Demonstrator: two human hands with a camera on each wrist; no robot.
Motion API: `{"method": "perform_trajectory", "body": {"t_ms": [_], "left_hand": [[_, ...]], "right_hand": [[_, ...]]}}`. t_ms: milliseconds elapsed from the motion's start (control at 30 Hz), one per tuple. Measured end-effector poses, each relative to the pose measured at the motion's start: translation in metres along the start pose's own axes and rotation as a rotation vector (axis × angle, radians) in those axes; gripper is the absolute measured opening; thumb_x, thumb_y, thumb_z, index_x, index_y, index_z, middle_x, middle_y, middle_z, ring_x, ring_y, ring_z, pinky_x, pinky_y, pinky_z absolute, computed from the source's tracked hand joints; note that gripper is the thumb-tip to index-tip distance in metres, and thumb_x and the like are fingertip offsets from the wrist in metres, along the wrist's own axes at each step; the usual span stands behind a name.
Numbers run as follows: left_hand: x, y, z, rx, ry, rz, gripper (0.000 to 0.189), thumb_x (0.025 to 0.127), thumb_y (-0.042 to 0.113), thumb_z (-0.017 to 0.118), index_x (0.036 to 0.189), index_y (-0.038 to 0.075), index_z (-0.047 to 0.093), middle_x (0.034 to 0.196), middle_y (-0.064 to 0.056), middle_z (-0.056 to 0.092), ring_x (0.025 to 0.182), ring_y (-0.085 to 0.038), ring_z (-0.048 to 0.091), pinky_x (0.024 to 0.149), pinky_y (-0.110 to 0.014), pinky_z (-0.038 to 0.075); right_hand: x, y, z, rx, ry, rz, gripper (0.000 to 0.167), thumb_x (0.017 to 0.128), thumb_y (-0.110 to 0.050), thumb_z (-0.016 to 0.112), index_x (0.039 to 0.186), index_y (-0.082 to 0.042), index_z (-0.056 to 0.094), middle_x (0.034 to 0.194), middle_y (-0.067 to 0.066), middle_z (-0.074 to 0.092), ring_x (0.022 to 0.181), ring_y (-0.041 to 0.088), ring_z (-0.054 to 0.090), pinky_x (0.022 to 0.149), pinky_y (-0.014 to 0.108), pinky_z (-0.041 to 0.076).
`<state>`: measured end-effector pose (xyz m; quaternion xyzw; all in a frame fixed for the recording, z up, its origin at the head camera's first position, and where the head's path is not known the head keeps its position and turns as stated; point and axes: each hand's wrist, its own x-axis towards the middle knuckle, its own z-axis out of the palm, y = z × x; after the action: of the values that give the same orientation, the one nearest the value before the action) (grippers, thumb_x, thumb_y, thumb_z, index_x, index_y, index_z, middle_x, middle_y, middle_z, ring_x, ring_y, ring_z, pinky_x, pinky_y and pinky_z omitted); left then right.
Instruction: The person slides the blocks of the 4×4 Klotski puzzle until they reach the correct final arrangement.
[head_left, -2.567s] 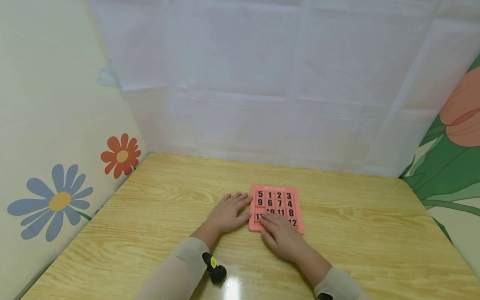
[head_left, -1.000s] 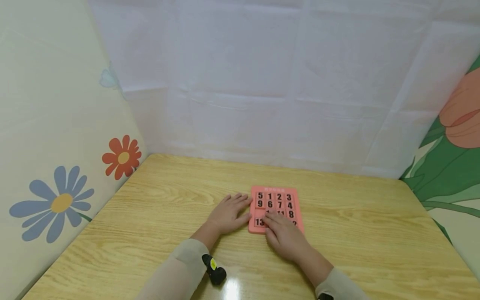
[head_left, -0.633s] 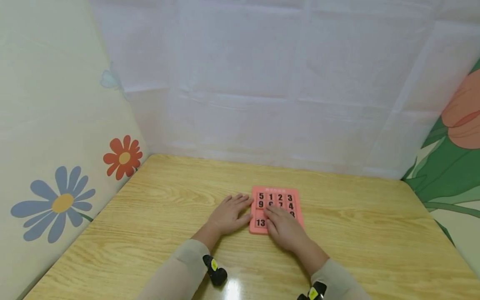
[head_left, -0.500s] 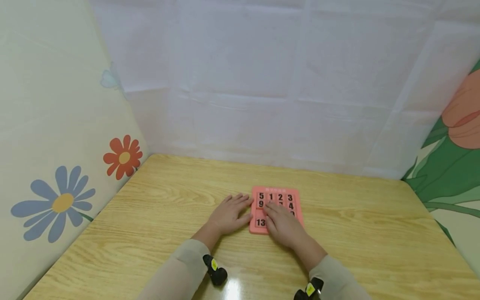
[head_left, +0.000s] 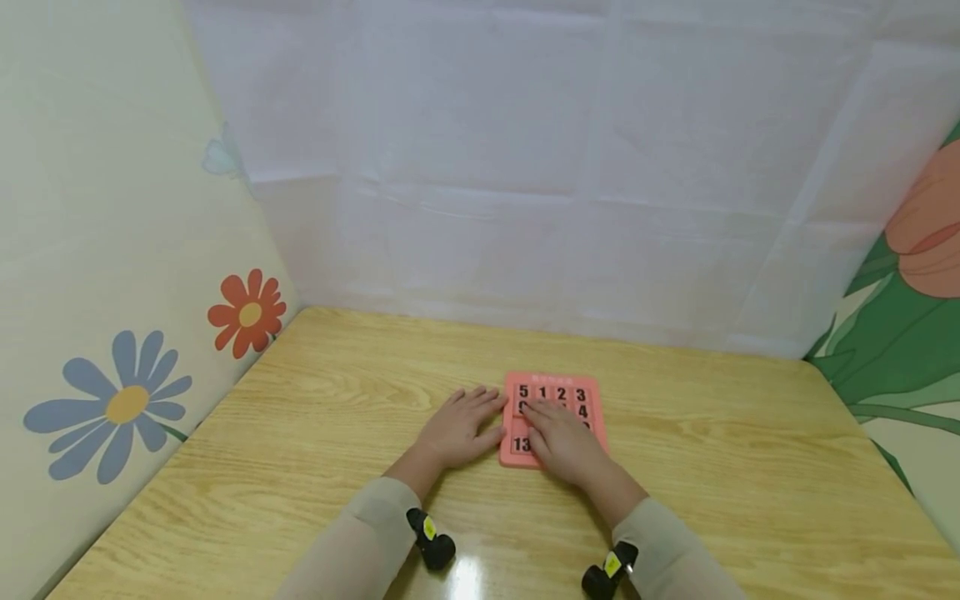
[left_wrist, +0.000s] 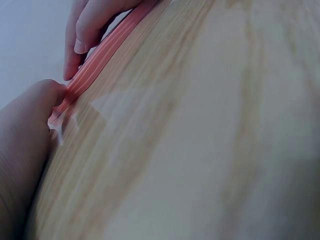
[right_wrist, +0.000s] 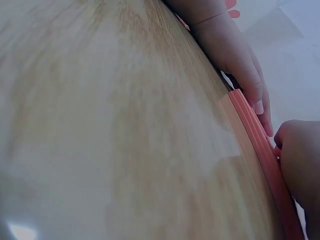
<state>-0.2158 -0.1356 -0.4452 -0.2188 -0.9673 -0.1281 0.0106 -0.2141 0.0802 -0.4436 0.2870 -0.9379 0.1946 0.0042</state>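
Observation:
A pink sliding number puzzle point(head_left: 507, 454) lies flat on the table. My left hand point(head_left: 456, 429) rests along its left edge, fingers extended and thumb near the lower corner. Across the middle tiles lies my right hand point(head_left: 566, 442), its fingertips over the second row by the partly covered 9 tile point(head_left: 521, 408). In the top row the tiles 5, 1, 2 and 3 show. Below the 9 is a vacant slot point(head_left: 519, 427), with the 13 tile point(head_left: 521, 444) at the bottom left. The right hand hides most lower tiles. In the left wrist view the puzzle's ridged side point(left_wrist: 95, 65) shows.
The wood-grain table point(head_left: 360, 358) meets a white cloth backdrop point(head_left: 480, 208) behind. Flower-printed panels stand on the left and right sides. A black wrist camera point(head_left: 433, 546) hangs at the left cuff, another point(head_left: 606, 575) at the right.
The 13 tile has slid down to the bottom row, leaving a vacant slot above it. My right hand has moved from the lower tiles up to the second row. The left hand stays put.

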Motion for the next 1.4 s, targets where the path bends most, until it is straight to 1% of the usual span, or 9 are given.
{"method": "perform_trajectory", "body": {"t_ms": [400,600,800,967,1333,1400], "left_hand": [[0.001,-0.001,0.001,-0.001,0.003,0.002,0.061,0.099,0.048,0.045,0.151,0.016,0.041,0.156,-0.005,0.04,0.148,-0.028,0.031,0.124,-0.049,0.02],[0.001,-0.001,0.0,0.001,0.006,0.007,0.06,0.099,0.047,0.046,0.15,0.016,0.041,0.156,-0.006,0.04,0.148,-0.028,0.032,0.124,-0.049,0.02],[0.0,0.0,-0.001,0.0,0.007,0.004,0.061,0.099,0.049,0.045,0.151,0.016,0.041,0.156,-0.005,0.04,0.148,-0.028,0.032,0.124,-0.049,0.02],[0.0,0.0,-0.001,0.006,0.005,0.006,0.062,0.099,0.05,0.044,0.151,0.016,0.04,0.157,-0.005,0.04,0.148,-0.027,0.032,0.124,-0.048,0.02],[0.0,0.0,0.0,0.013,-0.001,0.003,0.062,0.099,0.05,0.044,0.152,0.017,0.039,0.157,-0.004,0.039,0.148,-0.026,0.031,0.125,-0.047,0.019],[0.0,0.0,0.0,0.007,0.006,0.004,0.061,0.099,0.049,0.044,0.151,0.016,0.04,0.156,-0.005,0.04,0.148,-0.027,0.032,0.124,-0.047,0.02]], "right_hand": [[-0.003,-0.001,0.0,-0.023,-0.007,0.01,0.046,0.104,-0.029,0.041,0.145,-0.011,0.05,0.153,0.006,0.045,0.145,0.026,0.037,0.121,0.044,0.029],[-0.006,-0.003,0.0,-0.032,0.001,-0.006,0.045,0.104,-0.029,0.042,0.143,-0.01,0.051,0.152,0.007,0.046,0.144,0.027,0.039,0.121,0.045,0.03],[-0.011,-0.002,0.0,-0.025,-0.011,-0.018,0.045,0.103,-0.03,0.042,0.144,-0.012,0.051,0.153,0.006,0.045,0.144,0.026,0.038,0.121,0.045,0.03],[-0.014,-0.002,0.001,-0.029,0.002,-0.042,0.045,0.103,-0.028,0.043,0.143,-0.011,0.052,0.151,0.007,0.048,0.143,0.028,0.041,0.121,0.045,0.031],[-0.02,-0.005,0.001,-0.043,0.004,-0.045,0.044,0.103,-0.027,0.044,0.142,-0.011,0.053,0.15,0.007,0.049,0.142,0.028,0.041,0.121,0.047,0.03],[-0.021,-0.005,0.001,-0.039,0.009,-0.05,0.043,0.103,-0.027,0.044,0.142,-0.01,0.053,0.15,0.008,0.049,0.142,0.029,0.042,0.121,0.047,0.03]]}}
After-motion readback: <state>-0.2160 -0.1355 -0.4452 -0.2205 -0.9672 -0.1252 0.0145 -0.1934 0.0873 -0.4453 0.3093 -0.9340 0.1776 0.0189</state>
